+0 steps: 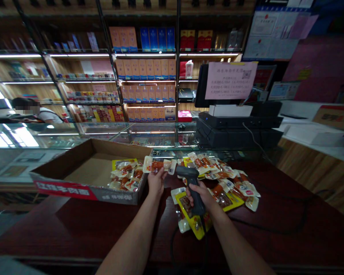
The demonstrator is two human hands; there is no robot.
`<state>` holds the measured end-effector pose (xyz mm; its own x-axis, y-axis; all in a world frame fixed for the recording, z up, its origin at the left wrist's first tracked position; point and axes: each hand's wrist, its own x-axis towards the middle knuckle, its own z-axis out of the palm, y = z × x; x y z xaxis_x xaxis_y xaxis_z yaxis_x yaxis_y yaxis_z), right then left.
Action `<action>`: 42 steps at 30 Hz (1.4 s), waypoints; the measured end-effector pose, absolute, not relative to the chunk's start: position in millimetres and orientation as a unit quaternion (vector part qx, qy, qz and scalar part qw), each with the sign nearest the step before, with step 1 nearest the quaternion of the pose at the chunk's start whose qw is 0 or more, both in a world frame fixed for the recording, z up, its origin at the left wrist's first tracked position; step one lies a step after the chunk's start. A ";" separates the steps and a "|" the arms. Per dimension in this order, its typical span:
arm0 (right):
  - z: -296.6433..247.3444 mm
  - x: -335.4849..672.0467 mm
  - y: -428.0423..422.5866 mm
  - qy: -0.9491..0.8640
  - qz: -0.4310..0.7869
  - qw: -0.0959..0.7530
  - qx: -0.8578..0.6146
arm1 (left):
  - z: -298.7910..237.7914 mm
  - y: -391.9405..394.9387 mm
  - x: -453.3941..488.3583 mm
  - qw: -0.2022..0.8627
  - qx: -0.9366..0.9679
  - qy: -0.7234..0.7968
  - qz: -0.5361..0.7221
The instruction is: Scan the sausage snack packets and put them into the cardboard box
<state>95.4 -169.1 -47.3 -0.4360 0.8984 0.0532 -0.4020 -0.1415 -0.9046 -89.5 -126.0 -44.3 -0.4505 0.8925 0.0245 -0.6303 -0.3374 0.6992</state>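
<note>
My left hand (pixel 157 182) is closed on a vacuum-packed sausage (pixel 158 165), held up just right of a cardboard box (pixel 88 191). Wrapped round the grip of a black barcode scanner (pixel 198 196) is my right hand (pixel 204 194); the scanner's head points left at the held pack. Several similar packs (pixel 126 175) lie in the right end of the box. A pile of sausage packs (pixel 206 164) rests on the counter beyond and right of the scanner. Under the scanner lie yellow packs (pixel 197 229), partly hidden by it and my hand.
The dark red counter (pixel 74 233) carries everything. A glass display case (pixel 149 131) stands behind it. At the back right is a monitor (pixel 202 86) with a pink notice on it. The scanner cable (pixel 275 231) runs across the right side. A person (pixel 50 114) is at the far left.
</note>
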 end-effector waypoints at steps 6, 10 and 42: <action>-25.3 88.1 -173.9 -0.468 0.700 0.468 -0.269 | -5.4 -133.2 -98.3 0.415 0.128 0.260 0.862; -1.0 74.4 -178.1 -0.490 0.702 0.452 -0.251 | 18.4 -131.9 -134.0 0.343 0.070 0.246 0.904; -41.5 99.4 -169.2 -0.456 0.676 0.513 -0.267 | -63.9 -133.5 -88.5 0.339 0.655 0.596 0.318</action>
<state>99.4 -169.2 -41.5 -0.3312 0.9375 0.1071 -0.4503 -0.0572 -0.8911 -88.5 -133.5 -63.9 0.0873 0.9961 0.0122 0.5638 -0.0595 0.8237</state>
